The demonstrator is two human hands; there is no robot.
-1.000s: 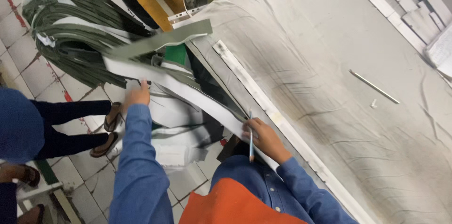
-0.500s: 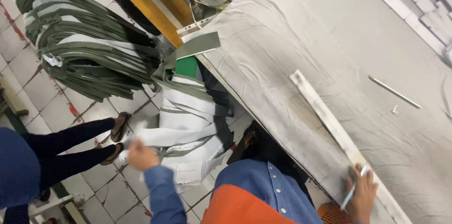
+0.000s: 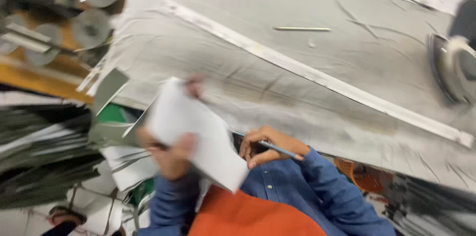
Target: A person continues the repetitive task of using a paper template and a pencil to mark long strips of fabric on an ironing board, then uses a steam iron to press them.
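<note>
So the long white strip [image 3: 317, 75] that was being pulled up half a second ago now lies flat across the grey cloth [image 3: 258, 13], and the left hand [image 3: 171, 154] has come up pinching a white sheet [image 3: 198, 132] over the table edge. Right hand [image 3: 267, 147] is curled around a blue pencil [image 3: 277, 149] near the chest. No labels or signs I can make out, just grey-and-white strip bundles [image 3: 44, 156] stacked far left.
</note>
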